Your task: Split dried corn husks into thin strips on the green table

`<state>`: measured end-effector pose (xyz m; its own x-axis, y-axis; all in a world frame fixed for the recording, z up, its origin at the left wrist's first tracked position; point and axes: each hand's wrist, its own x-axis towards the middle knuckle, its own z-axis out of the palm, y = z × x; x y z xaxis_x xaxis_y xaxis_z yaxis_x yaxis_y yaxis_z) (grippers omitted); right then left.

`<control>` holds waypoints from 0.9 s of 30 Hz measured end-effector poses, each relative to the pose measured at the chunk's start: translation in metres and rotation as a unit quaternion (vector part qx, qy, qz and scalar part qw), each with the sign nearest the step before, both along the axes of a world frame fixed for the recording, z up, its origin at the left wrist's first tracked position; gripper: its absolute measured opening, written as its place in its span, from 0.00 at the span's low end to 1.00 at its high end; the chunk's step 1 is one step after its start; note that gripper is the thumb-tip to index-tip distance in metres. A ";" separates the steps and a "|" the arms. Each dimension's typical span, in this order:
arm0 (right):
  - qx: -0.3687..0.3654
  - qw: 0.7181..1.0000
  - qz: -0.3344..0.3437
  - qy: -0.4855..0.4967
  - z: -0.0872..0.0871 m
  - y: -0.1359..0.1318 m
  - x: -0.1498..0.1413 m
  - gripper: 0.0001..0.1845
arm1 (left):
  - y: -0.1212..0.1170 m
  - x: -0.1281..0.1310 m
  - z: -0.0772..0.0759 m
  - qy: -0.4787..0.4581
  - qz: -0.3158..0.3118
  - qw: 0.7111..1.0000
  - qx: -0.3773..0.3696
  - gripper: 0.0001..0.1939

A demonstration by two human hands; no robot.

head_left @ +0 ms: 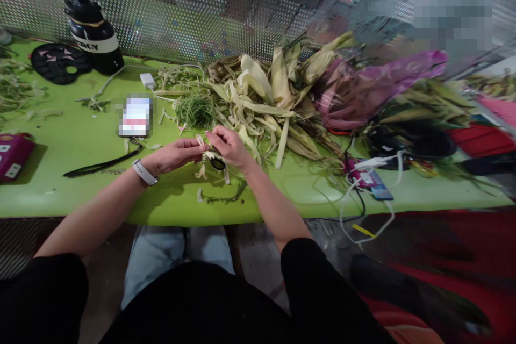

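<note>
Grip: from where I'm standing, the left hand and right hand are meeting fingertip to fingertip, both pinching the pale husk strips between them.
Arms: both forearms are stretching forward over the table edge, left palm turning inward, right wrist bending so its fingers are pointing down at the work. A white wristband is circling the left wrist.
Strips: they're dangling just above the green table, near its front edge, with a small dark loop hanging among them.
Right behind: a tangled green bundle is sitting against a big heap of corn husks.
Lettering: the black bottle is showing "ERGY" on its white band, the rest curving out of sight.
Phone: it's lying left of the bundle, screen blurred.
Containers: the bottle is standing capped, contents hidden. A pinkish-purple bag is slumping on the heap's right side; I can't make out what it's holding.
</note>
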<state>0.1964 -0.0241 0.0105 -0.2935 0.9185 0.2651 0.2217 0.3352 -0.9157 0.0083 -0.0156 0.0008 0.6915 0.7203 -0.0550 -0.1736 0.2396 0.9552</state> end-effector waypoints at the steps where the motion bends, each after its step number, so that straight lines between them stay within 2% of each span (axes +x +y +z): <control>1: 0.005 1.000 -0.005 -0.012 0.000 0.000 0.000 0.25 | 0.000 0.000 -0.001 0.002 0.000 1.000 0.004 0.09; 4: 0.012 0.999 -0.025 -0.046 -0.002 0.003 0.004 0.25 | 0.003 0.001 -0.004 -0.001 0.014 1.000 0.017 0.10; 8: 0.022 0.992 -0.105 -0.059 -0.003 0.003 0.010 0.26 | 0.008 0.003 -0.009 -0.021 0.097 0.995 0.026 0.09; 10: 0.028 0.991 -0.101 -0.089 -0.003 0.001 0.009 0.28 | 0.010 0.004 -0.010 -0.035 0.140 0.989 0.018 0.08; 12: 0.046 0.989 -0.070 -0.125 -0.002 -0.003 0.005 0.29 | 0.010 0.005 -0.010 -0.051 0.157 0.986 0.006 0.08; 16: 0.079 0.985 -0.065 -0.140 -0.001 -0.005 -0.002 0.28 | 0.007 0.007 -0.006 -0.071 0.143 0.987 -0.027 0.09; 20: 0.074 0.986 -0.063 -0.133 -0.003 -0.003 -0.002 0.25 | 0.006 0.008 -0.005 -0.093 0.130 0.984 -0.073 0.11; 27: 0.060 0.992 -0.038 -0.108 -0.005 -0.003 -0.002 0.22 | 0.010 0.006 -0.010 -0.069 0.091 0.992 -0.051 0.14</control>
<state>0.1943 -0.0271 0.0060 -0.2854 0.9060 0.3126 0.4370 0.4133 -0.7989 0.0142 -0.0060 -0.0088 0.5569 0.8292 -0.0478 -0.3506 0.2869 0.8915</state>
